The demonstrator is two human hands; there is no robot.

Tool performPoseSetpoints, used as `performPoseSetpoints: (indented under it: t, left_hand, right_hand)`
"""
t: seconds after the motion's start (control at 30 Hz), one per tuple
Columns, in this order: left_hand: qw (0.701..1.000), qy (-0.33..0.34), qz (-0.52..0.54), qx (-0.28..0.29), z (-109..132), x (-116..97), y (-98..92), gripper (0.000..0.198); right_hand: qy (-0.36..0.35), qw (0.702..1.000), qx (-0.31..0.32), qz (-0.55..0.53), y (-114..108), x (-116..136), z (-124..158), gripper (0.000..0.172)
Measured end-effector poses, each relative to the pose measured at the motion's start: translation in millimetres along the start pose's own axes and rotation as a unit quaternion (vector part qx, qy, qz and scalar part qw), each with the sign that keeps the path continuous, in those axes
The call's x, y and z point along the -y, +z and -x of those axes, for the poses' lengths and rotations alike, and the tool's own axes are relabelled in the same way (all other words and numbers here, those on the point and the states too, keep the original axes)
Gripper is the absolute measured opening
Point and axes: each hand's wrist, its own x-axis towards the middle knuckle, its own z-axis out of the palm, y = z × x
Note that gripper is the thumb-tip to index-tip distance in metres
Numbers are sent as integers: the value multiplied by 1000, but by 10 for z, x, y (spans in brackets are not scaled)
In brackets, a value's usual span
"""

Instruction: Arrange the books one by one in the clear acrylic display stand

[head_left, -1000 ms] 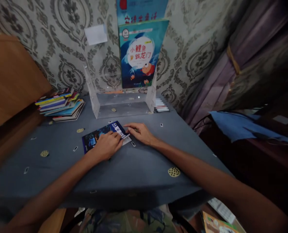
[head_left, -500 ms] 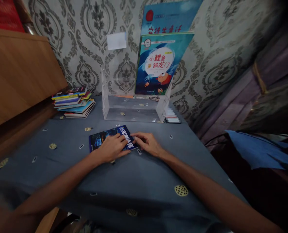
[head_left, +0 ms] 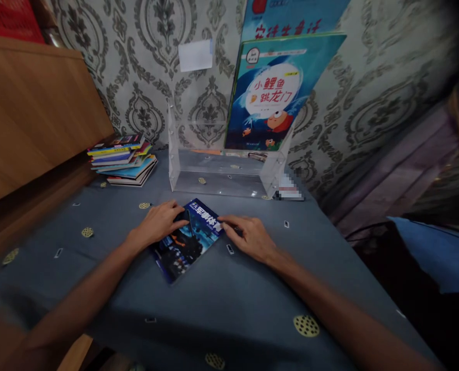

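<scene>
A dark blue magazine (head_left: 193, 242) with white Chinese lettering and a picture cover lies flat and slanted on the tablecloth. My left hand (head_left: 160, 222) rests over its upper left side, fingers stretched out and thumb lying on the cover. At the upper right corner, my right hand (head_left: 252, 237) has its thumb and forefinger close together on the magazine's edge; its other fingers curl behind. Beyond both hands stands a clear acrylic book stand (head_left: 217, 183). On its right half leans a blue picture book (head_left: 258, 129) with a fish on it, in front of a taller blue book (head_left: 291, 15).
A stack of books (head_left: 125, 162) stands at the back left beside a wooden cabinet (head_left: 39, 103). A white card (head_left: 195, 55) sits at the stand's upper left. A blurred-out item (head_left: 289, 188) lies right of the stand. Blue cloth (head_left: 438, 252) hangs off the table's right side.
The magazine has turned so that its lower end points toward me. My left hand has slid left and up, uncovering much of the cover. My right hand stays at the corner. The view has shifted slightly.
</scene>
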Motion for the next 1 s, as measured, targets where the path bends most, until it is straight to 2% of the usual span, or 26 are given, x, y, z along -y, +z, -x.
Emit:
performPoseSetpoints:
  t: [0.13,0.27,0.37,0.5,0.6,0.7,0.83,0.9,1.0]
  left_hand:
    - [1000,-26,-4,17,-8,-128,8,31]
    - [999,6,-30,-9,-1,-174,47,32]
    - [995,95,-3,-38,31,-237,70,40]
    - [965,252,70,-21,100,-415,56,66]
    - [951,304,65,-7,141,-528,35,77]
    - [951,306,44,-17,166,-579,35,63]
    - [943,322,24,-82,196,-603,58,42]
    - [937,329,38,-109,203,-605,57,35]
    - [936,321,88,-116,192,-590,29,29]
  right_hand:
    - [10,999,-10,33,-10,-180,-71,33]
    - [3,999,-13,33,28,-288,-128,32]
    - [-3,1000,-9,25,81,-334,-166,32]
    - [-15,1000,-2,25,156,-388,-181,33]
    - [-24,999,-2,37,181,-393,-155,34]
    - [-33,999,-10,35,166,-342,-115,32]
    - [-30,999,-13,-2,103,-214,-64,29]
    - [-20,999,-14,-36,78,-151,-43,28]
    - [-10,995,-11,-94,67,-82,-12,26]
